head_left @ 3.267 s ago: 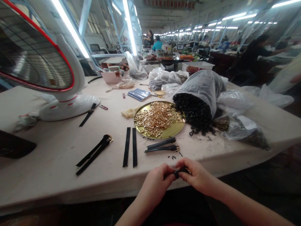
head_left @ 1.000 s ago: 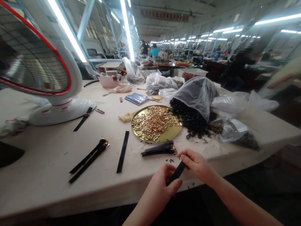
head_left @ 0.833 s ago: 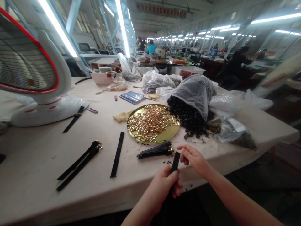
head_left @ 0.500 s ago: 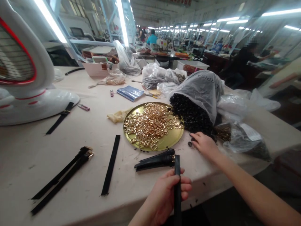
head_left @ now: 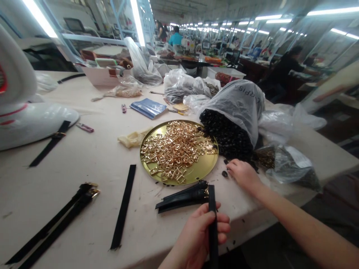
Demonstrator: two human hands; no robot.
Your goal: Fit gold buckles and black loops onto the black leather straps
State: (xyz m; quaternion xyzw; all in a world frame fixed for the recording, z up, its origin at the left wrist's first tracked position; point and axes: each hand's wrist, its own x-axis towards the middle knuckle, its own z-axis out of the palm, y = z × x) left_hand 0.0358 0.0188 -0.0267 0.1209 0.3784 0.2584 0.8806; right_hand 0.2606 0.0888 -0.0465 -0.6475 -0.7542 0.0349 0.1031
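Gripping a flat black leather strap [head_left: 212, 209] upright at the counter [head_left: 84, 157] edge, the left hand [head_left: 202, 231] is closed around it. The right hand [head_left: 243, 175], fingers bent, touches small black loops [head_left: 224, 173] beside the round gold metal tray [head_left: 203, 170]; whether it pinches one I cannot tell. A careless brush could scatter loops floorward.

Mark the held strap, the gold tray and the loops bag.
strap [head_left: 211, 197]: head view, upper end above the fingers.
gold tray [head_left: 204, 168]: head view, bare near rim.
loops bag [head_left: 241, 102]: head view, plastic side.
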